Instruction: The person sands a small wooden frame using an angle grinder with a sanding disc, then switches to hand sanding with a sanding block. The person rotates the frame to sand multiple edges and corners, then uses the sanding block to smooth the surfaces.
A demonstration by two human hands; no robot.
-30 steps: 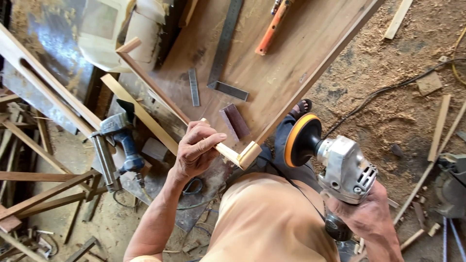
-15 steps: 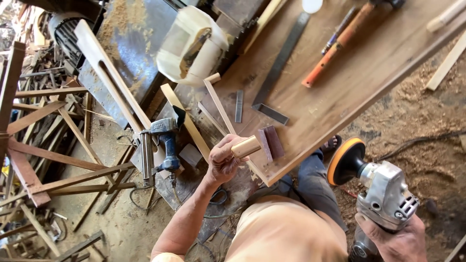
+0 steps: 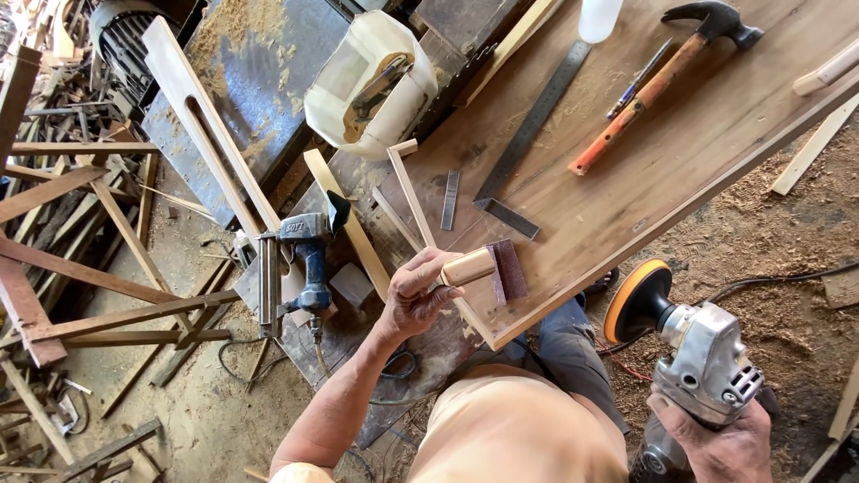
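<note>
The left hand (image 3: 416, 291) is closed around one thin wooden frame (image 3: 467, 266) at the table (image 3: 626, 197) edge. At four o'clock from it, the right hand (image 3: 716, 443) grips one angle grinder (image 3: 693, 349). On the table lie one hammer (image 3: 658, 85), one steel square (image 3: 528, 134) and one sanding block (image 3: 508, 268), just beside the frame.

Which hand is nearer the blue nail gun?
Left. The left hand grips the wooden frame just beside the blue nail gun; the right hand holds the grinder far across.
</note>
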